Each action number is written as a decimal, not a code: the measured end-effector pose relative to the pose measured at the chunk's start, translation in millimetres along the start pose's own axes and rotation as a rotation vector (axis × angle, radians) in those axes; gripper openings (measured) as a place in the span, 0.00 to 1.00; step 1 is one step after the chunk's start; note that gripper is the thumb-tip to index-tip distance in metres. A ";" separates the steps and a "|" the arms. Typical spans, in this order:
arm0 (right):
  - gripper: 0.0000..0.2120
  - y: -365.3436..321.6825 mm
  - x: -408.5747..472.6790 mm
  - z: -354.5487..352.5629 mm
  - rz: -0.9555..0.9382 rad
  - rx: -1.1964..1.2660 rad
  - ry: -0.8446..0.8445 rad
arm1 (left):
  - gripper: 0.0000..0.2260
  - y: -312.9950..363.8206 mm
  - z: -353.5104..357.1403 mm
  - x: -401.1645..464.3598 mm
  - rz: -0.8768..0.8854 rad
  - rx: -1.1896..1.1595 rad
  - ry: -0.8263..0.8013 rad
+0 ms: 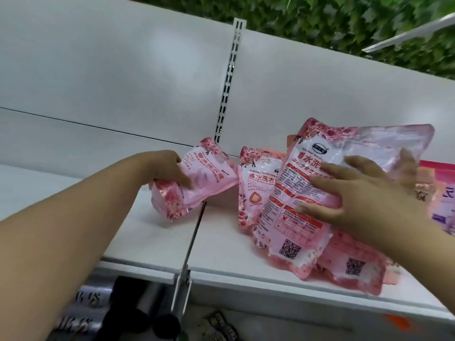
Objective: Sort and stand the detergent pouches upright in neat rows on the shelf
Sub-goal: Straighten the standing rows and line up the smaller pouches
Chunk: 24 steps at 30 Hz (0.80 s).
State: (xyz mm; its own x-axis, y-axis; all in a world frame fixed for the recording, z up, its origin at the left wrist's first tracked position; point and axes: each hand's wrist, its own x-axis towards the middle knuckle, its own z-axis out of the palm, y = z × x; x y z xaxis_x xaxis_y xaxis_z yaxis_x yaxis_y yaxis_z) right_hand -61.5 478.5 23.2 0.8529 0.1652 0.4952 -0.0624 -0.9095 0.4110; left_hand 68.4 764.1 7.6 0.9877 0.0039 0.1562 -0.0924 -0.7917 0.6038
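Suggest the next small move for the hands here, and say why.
Probably set the right hand's big pouch upright beside the standing pouch behind it. It is tilted, its bottom resting on a flat pouch, so it is not yet in a row. The left hand grips another tilted pouch on the shelf.

White metal back panel [123,70], slotted upright [230,77]; green foliage wall [320,18] behind.
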 end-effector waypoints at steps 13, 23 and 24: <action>0.53 9.4 0.0 8.5 -0.008 -0.037 0.022 | 0.36 55.7 73.1 32.5 -0.104 -0.371 0.517; 0.34 17.2 -6.0 24.1 0.035 0.057 0.162 | 0.35 76.7 114.6 73.9 -0.277 -0.972 0.261; 0.33 17.4 -4.5 31.6 0.054 0.077 0.169 | 0.35 76.0 117.1 74.6 -0.269 -0.951 0.230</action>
State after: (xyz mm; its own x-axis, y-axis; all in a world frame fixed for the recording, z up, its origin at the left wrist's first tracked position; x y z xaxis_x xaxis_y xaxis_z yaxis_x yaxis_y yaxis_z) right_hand -50.0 449.8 3.9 0.7500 0.1714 0.6388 -0.0599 -0.9442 0.3238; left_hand 149.8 632.7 -26.3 0.9517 0.3069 0.0098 -0.0319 0.0670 0.9972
